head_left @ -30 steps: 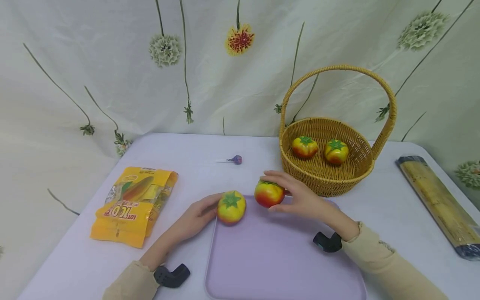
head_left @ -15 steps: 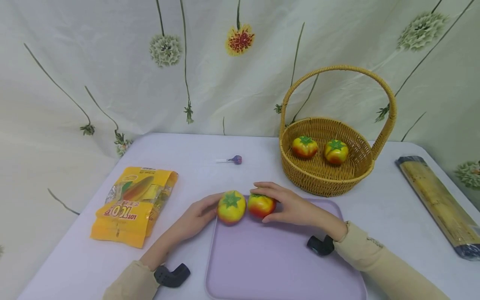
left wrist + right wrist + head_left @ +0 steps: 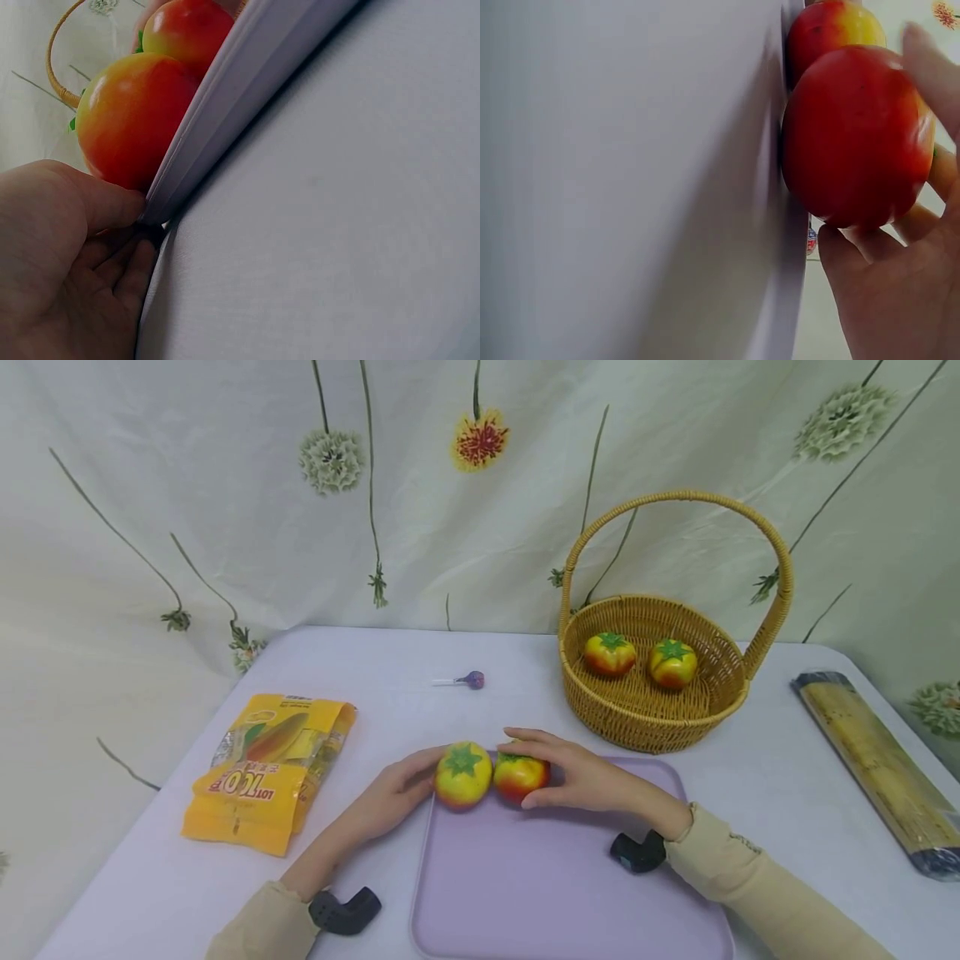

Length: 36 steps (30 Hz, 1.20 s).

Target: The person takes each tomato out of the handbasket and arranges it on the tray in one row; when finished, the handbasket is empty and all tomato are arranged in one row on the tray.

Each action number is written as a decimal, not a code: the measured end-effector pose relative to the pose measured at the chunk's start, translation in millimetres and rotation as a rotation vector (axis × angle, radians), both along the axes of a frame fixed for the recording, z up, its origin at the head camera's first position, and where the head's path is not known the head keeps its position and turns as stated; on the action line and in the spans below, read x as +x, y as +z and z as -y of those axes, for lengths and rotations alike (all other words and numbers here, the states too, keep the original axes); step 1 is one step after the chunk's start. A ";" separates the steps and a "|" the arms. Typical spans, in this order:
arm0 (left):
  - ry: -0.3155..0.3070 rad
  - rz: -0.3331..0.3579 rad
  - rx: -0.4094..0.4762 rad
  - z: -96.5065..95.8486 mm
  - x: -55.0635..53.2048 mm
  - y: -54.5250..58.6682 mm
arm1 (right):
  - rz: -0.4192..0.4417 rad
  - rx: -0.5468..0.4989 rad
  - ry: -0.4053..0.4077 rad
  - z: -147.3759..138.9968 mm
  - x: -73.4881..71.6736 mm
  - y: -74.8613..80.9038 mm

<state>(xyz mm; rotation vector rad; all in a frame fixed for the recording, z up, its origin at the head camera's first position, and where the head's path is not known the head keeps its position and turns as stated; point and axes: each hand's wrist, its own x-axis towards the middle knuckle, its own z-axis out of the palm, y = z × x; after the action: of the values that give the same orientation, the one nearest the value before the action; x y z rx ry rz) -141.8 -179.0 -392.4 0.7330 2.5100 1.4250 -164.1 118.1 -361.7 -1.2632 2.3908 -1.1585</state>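
Note:
Two model persimmons, yellow and red with green leaf tops, sit side by side at the far-left corner of the lavender tray [image 3: 570, 885]. My right hand [image 3: 581, 775] curls around the right persimmon [image 3: 519, 778], thumb on the near side and fingers on the far side. In the right wrist view this fruit [image 3: 859, 139] fills the grasp. Beside the left persimmon [image 3: 462, 777], my left hand [image 3: 401, 789] is at the tray's corner. The left wrist view has its thumb at the tray rim [image 3: 202, 112], right by the fruit, with curled fingers at the rim's outer side.
A wicker basket [image 3: 660, 739] with a tall handle stands behind the tray, holding two more persimmons [image 3: 641, 660]. A lollipop [image 3: 472, 680] lies at the back. Left is a yellow mango snack bag [image 3: 255, 772]; right, a long plastic-wrapped tan package [image 3: 877, 768].
My right hand has moved left and down with its persimmon, bringing it beside the other one at the tray's corner. The left hand has stayed in place.

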 end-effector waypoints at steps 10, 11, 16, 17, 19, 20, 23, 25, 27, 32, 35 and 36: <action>0.005 0.013 0.007 -9.8 13.3 28.5 | 0.026 -0.053 -0.004 -0.5 -0.8 -3.9; 0.006 0.012 0.005 -9.1 12.5 26.2 | 0.035 -0.062 -0.002 -0.5 -0.8 -4.0; -0.004 -0.002 0.005 -3.6 5.0 10.2 | 0.064 -0.067 0.014 -1.7 0.0 -3.3; -0.002 0.000 0.003 -3.8 5.5 11.4 | 0.067 -0.062 0.016 -2.2 0.3 -3.0; 0.003 0.013 0.004 -6.1 9.0 18.7 | 0.069 -0.050 0.019 -3.3 0.8 -2.1; 0.008 0.019 0.002 -7.8 11.1 23.3 | 0.072 -0.044 0.017 -3.8 1.1 -1.6; 0.019 0.033 -0.002 -11.2 15.9 32.9 | 0.079 -0.030 0.011 -4.6 1.3 0.5; 0.021 0.036 -0.002 -11.1 15.8 32.9 | 0.079 -0.020 0.009 -5.1 1.1 2.2; 0.020 0.038 -0.001 -11.0 15.7 32.8 | 0.073 -0.019 0.011 -5.6 0.7 4.9; 0.017 0.037 0.001 -10.7 15.4 32.4 | 0.026 -0.044 0.007 -9.7 -2.7 19.9; 0.015 0.034 0.002 -10.3 15.5 32.0 | -0.010 -0.071 -0.005 -14.9 -7.7 34.6; 0.013 0.034 0.002 -10.1 15.5 31.9 | -0.022 -0.078 -0.010 -17.4 -10.2 40.1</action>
<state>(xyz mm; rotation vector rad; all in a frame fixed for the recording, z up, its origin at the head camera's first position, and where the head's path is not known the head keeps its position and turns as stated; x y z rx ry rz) -126.3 -168.9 -360.5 0.6878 2.4931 1.4322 -174.3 135.4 -321.5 -1.2961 2.3917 -1.2583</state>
